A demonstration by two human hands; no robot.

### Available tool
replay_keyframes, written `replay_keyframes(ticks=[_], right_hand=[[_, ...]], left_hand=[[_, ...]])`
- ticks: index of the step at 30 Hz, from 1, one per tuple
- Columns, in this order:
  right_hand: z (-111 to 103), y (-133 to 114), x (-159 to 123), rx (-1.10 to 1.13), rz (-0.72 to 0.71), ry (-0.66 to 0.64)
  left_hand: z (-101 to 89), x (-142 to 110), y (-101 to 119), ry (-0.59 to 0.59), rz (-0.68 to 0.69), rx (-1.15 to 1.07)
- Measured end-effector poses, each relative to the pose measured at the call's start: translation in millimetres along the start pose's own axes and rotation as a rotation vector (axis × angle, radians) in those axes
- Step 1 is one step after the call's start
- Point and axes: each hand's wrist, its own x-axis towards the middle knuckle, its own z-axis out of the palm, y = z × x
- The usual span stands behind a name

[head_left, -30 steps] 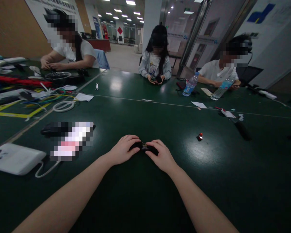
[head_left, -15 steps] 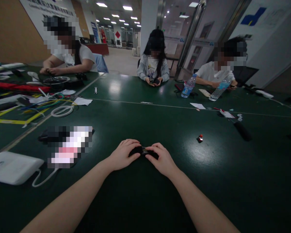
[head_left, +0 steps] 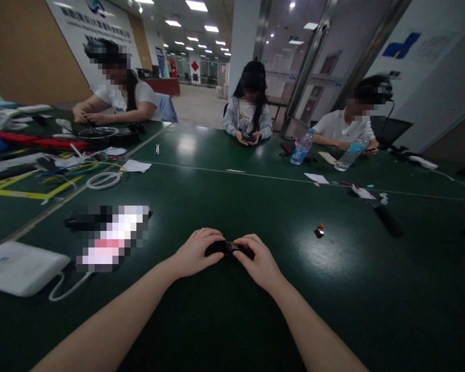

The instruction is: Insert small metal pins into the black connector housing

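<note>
A small, dark, elongated object (head_left: 229,248) with a shinier middle lies low over the green table (head_left: 232,206), held at both ends. My left hand (head_left: 200,252) grips its left end, thumb at the near side and fingers over the far side. Round its right end my right hand (head_left: 258,257) is closed in the same way, with the thumb and index finger near the shiny middle. The covered ends hide what kind of thing it is. To the right sits a tiny red and dark piece (head_left: 320,231), apart from both hands.
On the left are a blurred, lit phone (head_left: 114,240), a white power bank (head_left: 25,267) with its cable, and a coiled white cable (head_left: 104,180). Two water bottles (head_left: 302,147) and a black strip-like object (head_left: 388,219) are at right. Three people sit across the table.
The whole scene sits slightly lower in the picture as my head tilts up a little. Both hands keep their hold on the dark object, with hardly any movement.
</note>
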Motion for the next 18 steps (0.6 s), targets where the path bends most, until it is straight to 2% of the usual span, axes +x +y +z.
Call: replay_keyframes(ticks=[10, 18], right_hand=[[-3, 15, 5, 0.263, 0.138, 0.096], [-10, 20, 7, 0.62, 0.276, 0.261]], left_hand=[[-1.4, 0, 1, -0.007, -0.03, -0.02], [-2.2, -1, 2, -0.006, -0.081, -0.054]])
